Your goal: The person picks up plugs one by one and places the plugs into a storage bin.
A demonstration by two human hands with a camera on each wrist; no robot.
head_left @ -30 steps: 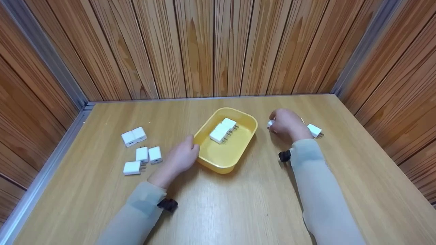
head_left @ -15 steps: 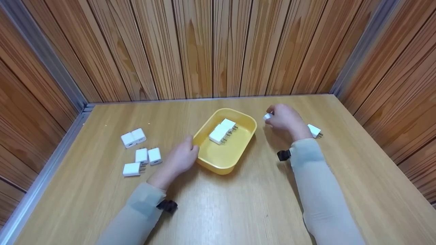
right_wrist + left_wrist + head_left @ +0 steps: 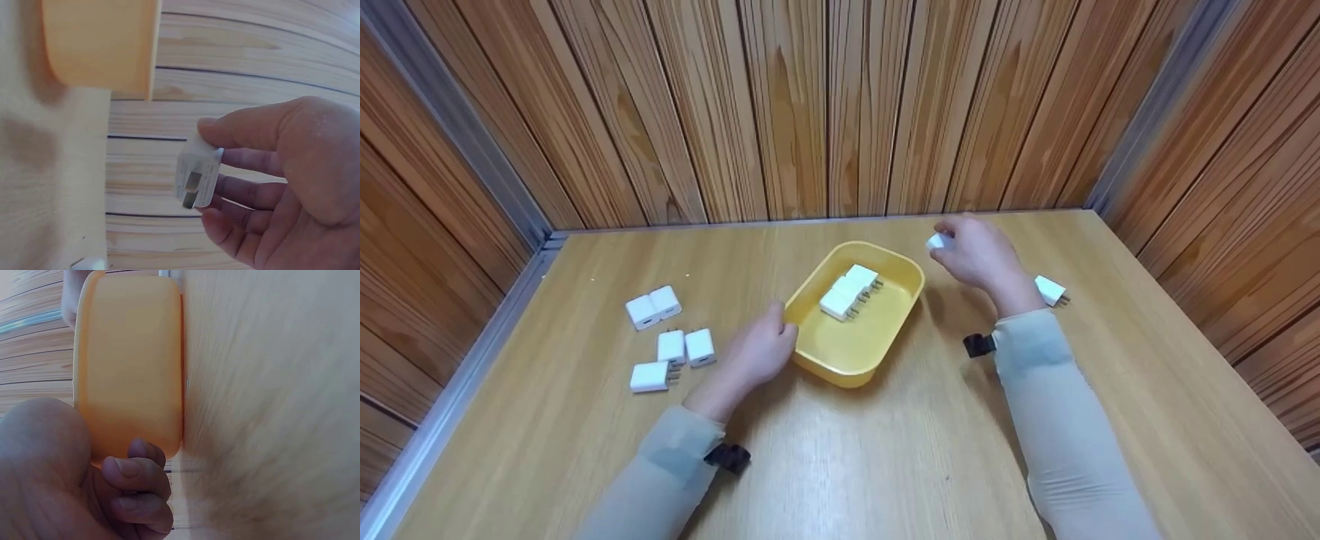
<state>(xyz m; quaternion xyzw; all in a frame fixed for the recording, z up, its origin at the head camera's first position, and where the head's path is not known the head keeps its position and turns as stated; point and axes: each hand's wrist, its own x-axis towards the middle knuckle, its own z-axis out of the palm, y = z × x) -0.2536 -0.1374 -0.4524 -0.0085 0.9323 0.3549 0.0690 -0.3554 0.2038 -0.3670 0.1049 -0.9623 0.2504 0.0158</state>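
A yellow plastic tray (image 3: 847, 352) stands mid-table, with several white plug chargers (image 3: 850, 291) in a row inside it. My left hand (image 3: 756, 345) grips the tray's left rim, thumb on top; the left wrist view shows its fingers curled under the tray's outer wall (image 3: 132, 365). Just right of the tray, my right hand (image 3: 975, 251) holds a white plug charger (image 3: 939, 241) in the air. In the right wrist view this charger (image 3: 199, 169) is pinched between thumb and fingers, its two flat metal prongs facing the camera.
Several more white chargers (image 3: 671, 346) lie on the table left of the tray. One charger (image 3: 1050, 291) lies at the right, beyond my right wrist. Wood-panelled walls (image 3: 840, 105) enclose the table (image 3: 870, 465) at the back and both sides.
My right hand has lifted the charger off the table and moved it up and left toward the tray. The left hand keeps its hold on the tray.
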